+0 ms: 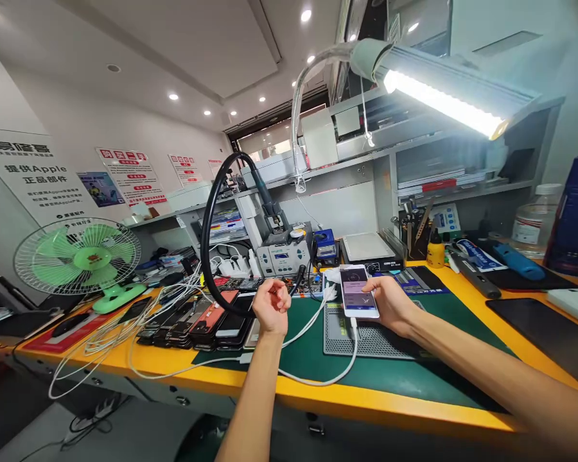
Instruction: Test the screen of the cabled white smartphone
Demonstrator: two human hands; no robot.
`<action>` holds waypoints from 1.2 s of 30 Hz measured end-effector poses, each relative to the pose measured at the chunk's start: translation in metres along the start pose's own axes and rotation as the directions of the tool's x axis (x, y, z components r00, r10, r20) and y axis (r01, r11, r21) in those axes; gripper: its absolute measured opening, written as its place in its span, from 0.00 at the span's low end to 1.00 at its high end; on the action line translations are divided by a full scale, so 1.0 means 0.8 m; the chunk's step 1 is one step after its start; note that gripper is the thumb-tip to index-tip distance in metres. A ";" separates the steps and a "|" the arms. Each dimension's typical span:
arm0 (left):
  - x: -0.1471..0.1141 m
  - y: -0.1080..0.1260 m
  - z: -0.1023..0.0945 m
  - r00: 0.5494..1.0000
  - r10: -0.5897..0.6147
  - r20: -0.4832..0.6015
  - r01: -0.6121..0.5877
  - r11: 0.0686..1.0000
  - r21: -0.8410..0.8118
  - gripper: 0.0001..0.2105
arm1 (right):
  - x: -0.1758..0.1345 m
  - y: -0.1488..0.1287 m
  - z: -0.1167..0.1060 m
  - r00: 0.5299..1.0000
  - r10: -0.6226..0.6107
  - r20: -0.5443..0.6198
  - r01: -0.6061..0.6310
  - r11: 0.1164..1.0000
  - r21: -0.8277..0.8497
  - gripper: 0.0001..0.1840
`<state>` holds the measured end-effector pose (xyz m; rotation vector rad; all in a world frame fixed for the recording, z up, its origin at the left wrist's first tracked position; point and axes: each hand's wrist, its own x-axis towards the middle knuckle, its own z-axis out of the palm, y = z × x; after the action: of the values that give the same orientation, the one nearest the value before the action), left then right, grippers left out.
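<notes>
My right hand [392, 305] holds a white smartphone [359, 305] by its right edge, with the thumb over the lit screen. A white charging cable [354, 346] runs from the phone's lower end and curves left over the bench edge. Beneath the phone lies a grey perforated mat [334, 343] on a green work mat [298, 375]. My left hand [271, 307] is raised left of the phone, fingers curled in, and nothing shows in them. Behind it passes a thick black hose [206, 244]; whether they touch I cannot tell.
Several phones [187, 321] and tangled white cables [110, 333] cover the bench's left side, near a green fan [89, 256]. A rework station [283, 258] stands behind. A lit lamp [443, 96] hangs overhead. At right lie a dark phone [539, 327] and a yellow bottle [435, 250].
</notes>
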<state>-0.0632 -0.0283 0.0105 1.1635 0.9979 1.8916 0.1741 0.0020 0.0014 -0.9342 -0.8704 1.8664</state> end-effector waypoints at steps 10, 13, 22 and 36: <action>-0.040 -0.006 -0.034 0.999 0.051 -0.018 -0.053 0.990 -0.131 0.15 | 0.000 0.001 0.003 1.000 -0.010 0.015 0.009 1.000 0.008 0.13; -0.016 -0.013 -0.018 0.994 0.107 0.014 -0.105 0.990 -0.095 0.15 | -0.003 0.001 0.005 0.999 -0.025 0.020 0.025 1.000 -0.001 0.16; 0.008 -0.033 0.027 0.969 0.162 0.189 -0.172 0.984 0.039 0.14 | -0.007 -0.002 0.008 1.000 -0.009 0.007 0.009 1.000 -0.009 0.19; -0.001 -0.023 0.017 0.970 0.199 0.143 -0.203 0.979 0.015 0.16 | 0.005 0.009 0.010 0.998 0.027 -0.054 -0.038 0.977 -0.211 0.07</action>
<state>-0.0477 -0.0170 -0.0018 1.4410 0.8602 1.9236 0.1631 0.0012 -0.0020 -1.1269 -1.0439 1.7938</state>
